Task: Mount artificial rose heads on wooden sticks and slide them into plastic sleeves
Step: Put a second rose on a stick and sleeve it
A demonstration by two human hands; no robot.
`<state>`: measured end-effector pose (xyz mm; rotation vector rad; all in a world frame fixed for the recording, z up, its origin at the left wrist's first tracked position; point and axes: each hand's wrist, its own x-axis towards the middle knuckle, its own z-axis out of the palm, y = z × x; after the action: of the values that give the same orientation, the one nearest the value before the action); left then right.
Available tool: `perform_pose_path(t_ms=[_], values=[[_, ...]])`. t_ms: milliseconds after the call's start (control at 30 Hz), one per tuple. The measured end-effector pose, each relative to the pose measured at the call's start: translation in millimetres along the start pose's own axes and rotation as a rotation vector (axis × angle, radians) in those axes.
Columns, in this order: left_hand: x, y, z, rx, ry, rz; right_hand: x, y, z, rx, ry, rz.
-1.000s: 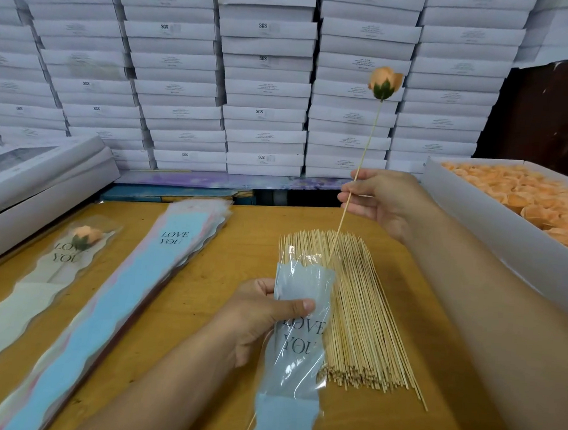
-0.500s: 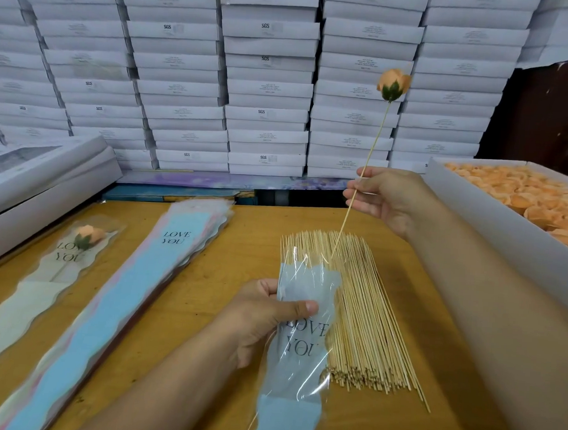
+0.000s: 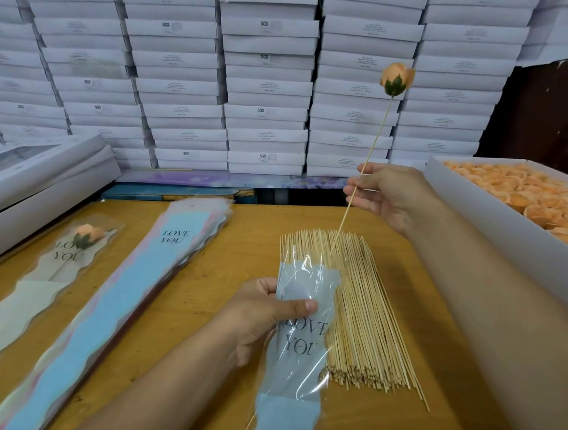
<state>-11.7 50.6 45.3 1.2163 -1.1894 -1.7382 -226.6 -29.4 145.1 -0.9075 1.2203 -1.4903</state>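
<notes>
Fingers (image 3: 360, 189) have lifted rose (image 3: 396, 78) higher, rightward.

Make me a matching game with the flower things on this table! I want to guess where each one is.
Things:
1. peach rose head on a wooden stick
2. clear plastic LOVE YOU sleeve
3. loose peach rose heads
4. bundle of bare wooden sticks

Places:
A. in the white box
B. lying on the wooden table
C. held by the left hand
D. raised by the right hand

Pairs: 1-D, 2-C, 3-A, 4-B

A packing workshop: white cartons (image 3: 267, 81) stacked wall-high behind a wooden worktable (image 3: 205, 276), with a tray of orange rose heads (image 3: 526, 193) at the table's right edge.
</notes>
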Motion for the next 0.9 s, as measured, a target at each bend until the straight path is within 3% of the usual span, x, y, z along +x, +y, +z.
perform_pose_path(t_ms=[500,700,900], values=[[0.3,0.1,0.2,0.0,-0.003,-0.001,-2.5,9.1,5.5,-0.024,-0.063,0.02],[-0.2,0.7,-0.4,0.008,-0.024,-0.009,0.3,9.2,9.9,0.061,0.024,-0.046],[-0.2,-0.5,0.2,0.031,-0.019,-0.017,-1.7,9.6,18.1,0.053,0.003,-0.027]])
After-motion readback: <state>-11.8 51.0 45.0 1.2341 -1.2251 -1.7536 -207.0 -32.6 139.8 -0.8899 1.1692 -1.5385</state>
